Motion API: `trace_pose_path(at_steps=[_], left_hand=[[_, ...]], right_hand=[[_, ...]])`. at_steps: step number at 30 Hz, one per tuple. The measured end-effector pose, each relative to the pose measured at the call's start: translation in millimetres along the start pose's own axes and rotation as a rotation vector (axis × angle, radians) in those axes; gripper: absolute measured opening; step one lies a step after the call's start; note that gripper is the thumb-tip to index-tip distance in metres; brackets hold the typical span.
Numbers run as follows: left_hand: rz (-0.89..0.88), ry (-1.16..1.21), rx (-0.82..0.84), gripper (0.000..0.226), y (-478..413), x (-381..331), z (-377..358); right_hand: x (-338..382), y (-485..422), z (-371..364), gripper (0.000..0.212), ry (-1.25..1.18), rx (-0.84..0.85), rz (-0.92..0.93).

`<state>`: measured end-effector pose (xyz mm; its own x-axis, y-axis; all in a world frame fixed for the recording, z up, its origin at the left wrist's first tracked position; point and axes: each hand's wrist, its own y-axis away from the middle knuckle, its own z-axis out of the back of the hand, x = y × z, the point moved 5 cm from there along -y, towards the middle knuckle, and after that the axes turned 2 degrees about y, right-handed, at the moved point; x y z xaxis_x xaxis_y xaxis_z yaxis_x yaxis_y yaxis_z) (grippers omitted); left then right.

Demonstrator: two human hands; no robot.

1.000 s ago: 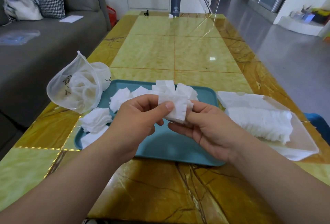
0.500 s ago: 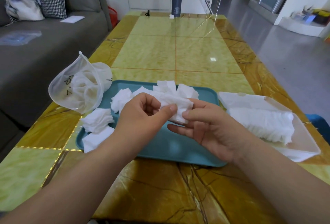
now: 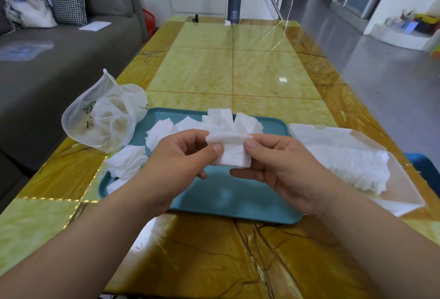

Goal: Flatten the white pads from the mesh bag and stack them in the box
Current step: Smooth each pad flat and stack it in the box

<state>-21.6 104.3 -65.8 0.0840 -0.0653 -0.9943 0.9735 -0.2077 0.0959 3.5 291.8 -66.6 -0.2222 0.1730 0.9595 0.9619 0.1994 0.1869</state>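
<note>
A white pad (image 3: 232,153) is stretched between my two hands above the teal tray (image 3: 228,201). My left hand (image 3: 176,160) pinches its left edge with thumb and fingers. My right hand (image 3: 283,165) pinches its right edge. Several crumpled white pads (image 3: 221,120) lie along the tray's far side, and more pads (image 3: 127,159) lie at its left end. The mesh bag (image 3: 102,120) sits open at the tray's left, with pads inside. The clear box (image 3: 402,194) stands to the right of the tray and holds a row of stacked pads (image 3: 352,165).
A grey sofa (image 3: 59,67) runs along the left of the yellow marble table (image 3: 233,70), with a white handbag (image 3: 31,10) and a checked cushion on it. A dark flask (image 3: 235,1) stands at the table's far end. The grey floor lies to the right.
Both hands have moved apart and spread the pad out flat between them; a second ago it was bunched between the fingers.
</note>
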Motion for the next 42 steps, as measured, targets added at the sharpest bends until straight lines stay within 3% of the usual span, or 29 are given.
trace_pose_path(at_steps=[7, 14, 18, 24, 36, 38, 42], left_hand=[[0.056, 0.127, -0.02, 0.013, -1.3, 3.8, 3.1], [0.054, 0.191, -0.122, 0.007, -6.0, 3.4, 16.9], [0.007, 0.239, -0.022, 0.006, -3.3, -3.3, 11.2], [-0.036, 0.067, 0.041, 0.013, -1.1, -4.0, -0.4], [-0.046, -0.074, -0.035, 0.011, 0.4, -1.9, 0.5], [-0.072, -0.103, -0.069, 0.017, -0.7, -0.7, 0.7], [-0.06, -0.241, 0.004, 0.034, -3.6, 5.0, 1.4]], right_hand=[[-1.9, -0.4, -1.7, 0.03, -0.012, -0.049, -0.039], [-5.4, -4.4, 11.7, 0.026, -0.105, -0.223, -0.071], [-5.4, -4.2, 10.4, 0.027, -0.101, -0.198, -0.071], [-1.3, 0.7, -5.2, 0.03, -0.028, -0.041, -0.046], [-1.3, 1.5, -6.4, 0.034, -0.054, 0.023, -0.068], [-0.5, 3.0, -7.9, 0.033, 0.011, 0.06, -0.013], [-8.0, 0.5, -1.6, 0.02, 0.252, -0.057, 0.094]])
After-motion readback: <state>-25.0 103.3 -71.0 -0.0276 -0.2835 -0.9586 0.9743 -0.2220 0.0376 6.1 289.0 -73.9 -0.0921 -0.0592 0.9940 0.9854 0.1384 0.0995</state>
